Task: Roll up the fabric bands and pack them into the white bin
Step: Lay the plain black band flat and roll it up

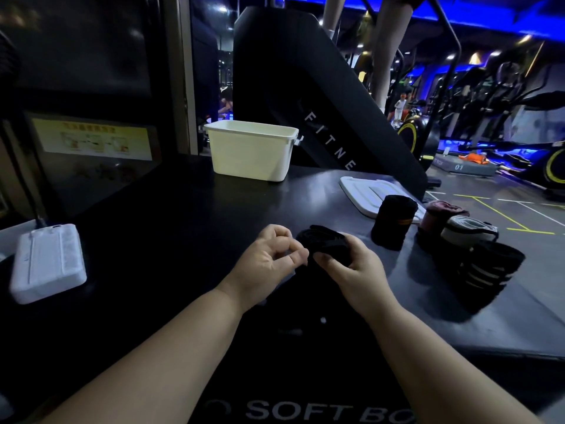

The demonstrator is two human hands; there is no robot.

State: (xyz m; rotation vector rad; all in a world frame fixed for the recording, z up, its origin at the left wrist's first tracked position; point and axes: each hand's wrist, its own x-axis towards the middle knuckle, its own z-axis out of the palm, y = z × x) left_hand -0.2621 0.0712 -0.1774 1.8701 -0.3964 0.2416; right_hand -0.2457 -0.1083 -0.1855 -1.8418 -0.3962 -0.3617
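Between my right hand (356, 272), gripping it, and my left hand (269, 260), curled at its left end, pinching or not I cannot tell, the rolled black band (328, 244) is held crosswise over the table (183, 215), with the white bin (250, 154) well ahead, slightly left.

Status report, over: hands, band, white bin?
Right hand grips black band. Left hand curled beside it, grip unclear. White bin open, lid off. Nothing blocks it.

Black box (171, 215) reads "SOFT BO", machine (305, 87) "FITNE", platform (464, 168) "01".
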